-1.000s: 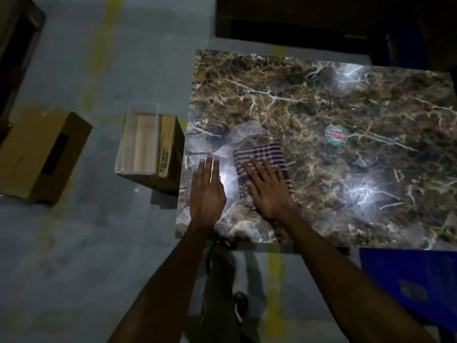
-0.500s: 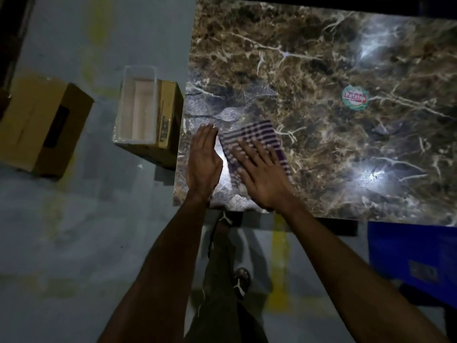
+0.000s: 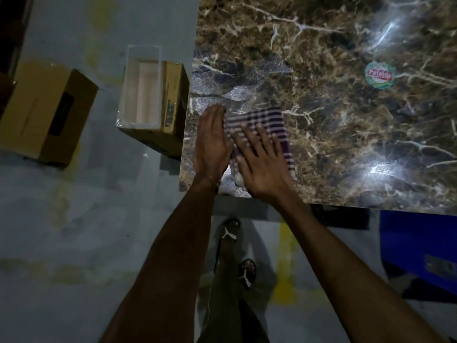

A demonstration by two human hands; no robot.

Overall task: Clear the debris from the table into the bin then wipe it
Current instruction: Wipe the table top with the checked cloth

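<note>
The right hand (image 3: 262,167) is pressing flat, fingers spread, on the striped cloth (image 3: 259,127) (unwiped table (image 3: 346,144) lying far and right); the left hand (image 3: 212,142) is resting alongside, fingers together.

We count one marble-patterned table (image 3: 346,144) and, on it, one striped cloth (image 3: 259,120) and one round sticker (image 3: 379,75). Two hands are in view: one left hand (image 3: 212,142) and one right hand (image 3: 262,164) (each with its forearm visible). On the floor we count two cardboard boxes: one box (image 3: 47,115) at far left and one second box (image 3: 173,107) just beside the table edge. One clear plastic bin (image 3: 142,85) sits on that second box. We count two feet, each in one sandal: sandal one (image 3: 230,231) and sandal two (image 3: 247,272). One blue container (image 3: 418,243) stands at lower right.
</note>
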